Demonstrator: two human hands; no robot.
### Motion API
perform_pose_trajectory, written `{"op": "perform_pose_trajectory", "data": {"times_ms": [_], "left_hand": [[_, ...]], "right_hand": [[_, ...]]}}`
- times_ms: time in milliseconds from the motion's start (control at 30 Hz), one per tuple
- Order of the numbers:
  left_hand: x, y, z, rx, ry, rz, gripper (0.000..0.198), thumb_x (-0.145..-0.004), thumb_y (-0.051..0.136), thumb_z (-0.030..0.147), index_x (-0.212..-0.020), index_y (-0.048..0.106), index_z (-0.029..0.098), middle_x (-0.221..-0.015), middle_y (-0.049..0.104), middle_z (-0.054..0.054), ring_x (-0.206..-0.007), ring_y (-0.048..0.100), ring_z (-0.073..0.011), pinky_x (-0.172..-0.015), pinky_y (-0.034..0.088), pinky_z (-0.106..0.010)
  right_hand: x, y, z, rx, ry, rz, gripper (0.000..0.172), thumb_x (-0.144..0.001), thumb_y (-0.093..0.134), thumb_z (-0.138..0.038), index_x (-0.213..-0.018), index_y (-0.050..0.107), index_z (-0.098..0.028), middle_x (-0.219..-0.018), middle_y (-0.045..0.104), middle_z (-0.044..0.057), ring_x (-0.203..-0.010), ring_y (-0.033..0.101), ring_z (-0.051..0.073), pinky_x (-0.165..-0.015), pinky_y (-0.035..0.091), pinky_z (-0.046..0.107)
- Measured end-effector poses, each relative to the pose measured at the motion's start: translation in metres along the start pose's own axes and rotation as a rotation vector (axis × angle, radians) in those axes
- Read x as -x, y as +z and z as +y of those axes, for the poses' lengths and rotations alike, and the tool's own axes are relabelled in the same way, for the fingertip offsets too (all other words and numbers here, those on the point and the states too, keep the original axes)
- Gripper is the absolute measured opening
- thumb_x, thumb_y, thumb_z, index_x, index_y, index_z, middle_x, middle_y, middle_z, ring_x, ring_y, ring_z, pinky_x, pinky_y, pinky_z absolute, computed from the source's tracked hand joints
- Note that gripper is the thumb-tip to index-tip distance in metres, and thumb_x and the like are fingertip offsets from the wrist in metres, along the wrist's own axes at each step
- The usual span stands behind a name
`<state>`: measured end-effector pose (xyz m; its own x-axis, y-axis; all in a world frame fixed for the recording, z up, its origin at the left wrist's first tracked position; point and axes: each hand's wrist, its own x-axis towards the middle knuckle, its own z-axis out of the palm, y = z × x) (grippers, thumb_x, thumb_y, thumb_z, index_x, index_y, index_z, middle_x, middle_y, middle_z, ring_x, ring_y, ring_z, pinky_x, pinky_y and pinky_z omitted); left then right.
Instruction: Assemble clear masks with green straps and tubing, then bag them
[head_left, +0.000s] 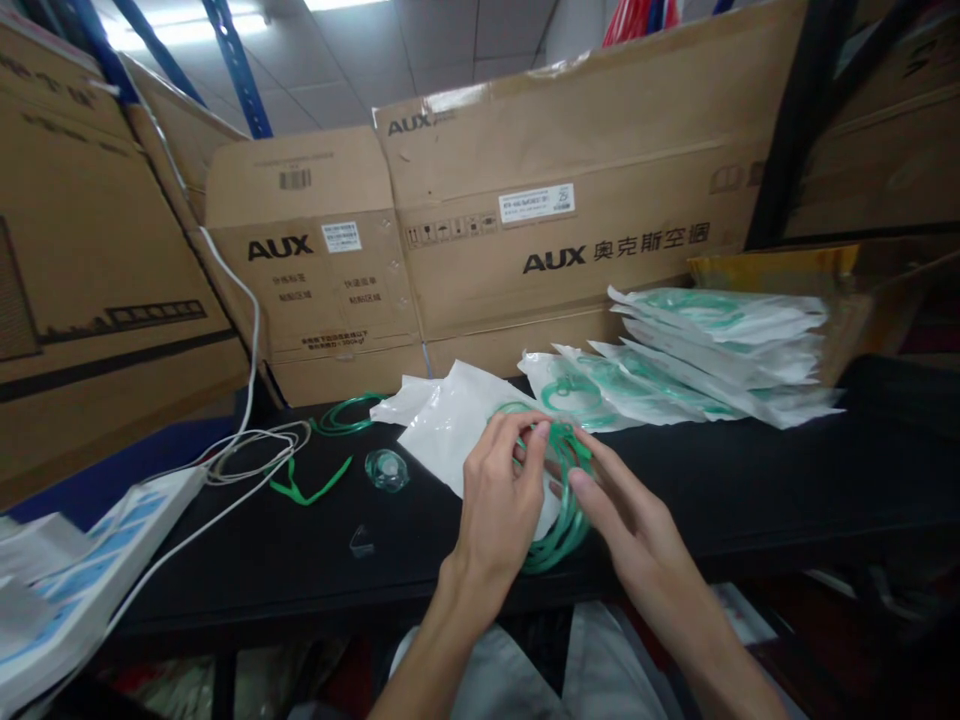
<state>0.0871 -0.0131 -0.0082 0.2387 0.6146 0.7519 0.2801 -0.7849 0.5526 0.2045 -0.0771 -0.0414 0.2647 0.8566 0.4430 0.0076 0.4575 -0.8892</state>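
My left hand [499, 490] and my right hand [622, 510] meet over a coil of green tubing [562, 520] near the front edge of the black table [750, 490]. Left fingers pinch the top of the coil, curled round it. My right hand's fingers press against the coil's right side. Under the coil lies a white plastic bag [450, 425]. A clear green mask piece [387, 469], a green strap [307, 490] and a small clear part [361, 541] lie to the left.
A stack of sealed white packets [712, 350] with green contents lies at the right. Another green tubing coil [341, 415] sits at the back. Cardboard AUX boxes [480, 240] wall the table. White cables [247, 450] and a power strip [82, 570] lie left.
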Motion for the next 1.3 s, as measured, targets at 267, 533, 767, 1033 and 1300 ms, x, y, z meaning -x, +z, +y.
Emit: {"op": "perform_pose_trajectory", "data": {"times_ms": [267, 533, 767, 1033, 1300], "left_hand": [[0.003, 0.0, -0.001, 0.013, 0.082, -0.106, 0.013, -0.102, 0.056, 0.02, -0.106, 0.069, 0.02, -0.1, 0.07, -0.003, -0.088, 0.066, -0.0145, -0.081, 0.054, -0.024], [0.004, 0.002, -0.001, 0.007, 0.2, -0.213, 0.015, -0.102, 0.055, 0.022, -0.109, 0.069, 0.02, -0.103, 0.07, -0.005, -0.093, 0.068, -0.0168, -0.086, 0.056, -0.027], [0.002, 0.004, -0.005, -0.088, 0.074, -0.158, 0.014, -0.103, 0.053, 0.022, -0.108, 0.067, 0.021, -0.104, 0.068, -0.004, -0.093, 0.066, -0.0173, -0.084, 0.055, -0.029], [0.003, 0.003, -0.002, -0.028, 0.158, -0.142, 0.015, -0.102, 0.055, 0.021, -0.109, 0.069, 0.019, -0.1, 0.068, -0.004, -0.087, 0.068, -0.0148, -0.08, 0.056, -0.025], [0.007, 0.003, 0.001, -0.087, 0.304, -0.224, 0.019, -0.104, 0.052, 0.023, -0.11, 0.069, 0.018, -0.096, 0.066, -0.005, -0.087, 0.068, -0.0161, -0.081, 0.058, -0.026]], "right_hand": [[-0.002, -0.004, -0.003, -0.006, 0.104, -0.101, 0.063, -0.092, 0.067, -0.051, -0.147, 0.055, -0.021, -0.15, 0.057, 0.008, -0.141, 0.051, 0.029, -0.121, 0.034, 0.045], [-0.006, -0.005, 0.01, 0.1, 0.043, 0.044, 0.054, -0.093, 0.063, -0.054, -0.135, 0.065, -0.02, -0.136, 0.068, 0.012, -0.13, 0.06, 0.03, -0.113, 0.045, 0.043], [-0.003, -0.013, -0.015, -0.016, 0.162, -0.238, 0.054, -0.085, 0.075, -0.052, -0.131, 0.069, -0.024, -0.119, 0.076, 0.008, -0.11, 0.07, 0.029, -0.101, 0.055, 0.042], [-0.006, -0.023, -0.012, 0.183, 0.149, -0.291, 0.04, -0.095, 0.06, -0.055, -0.082, 0.069, -0.018, -0.056, 0.062, -0.001, -0.052, 0.058, 0.014, -0.054, 0.052, 0.025], [-0.007, -0.013, 0.003, 0.0, 0.112, 0.038, 0.044, -0.077, 0.082, -0.049, -0.106, 0.073, -0.018, -0.087, 0.076, 0.007, -0.073, 0.073, 0.021, -0.065, 0.063, 0.028]]}}
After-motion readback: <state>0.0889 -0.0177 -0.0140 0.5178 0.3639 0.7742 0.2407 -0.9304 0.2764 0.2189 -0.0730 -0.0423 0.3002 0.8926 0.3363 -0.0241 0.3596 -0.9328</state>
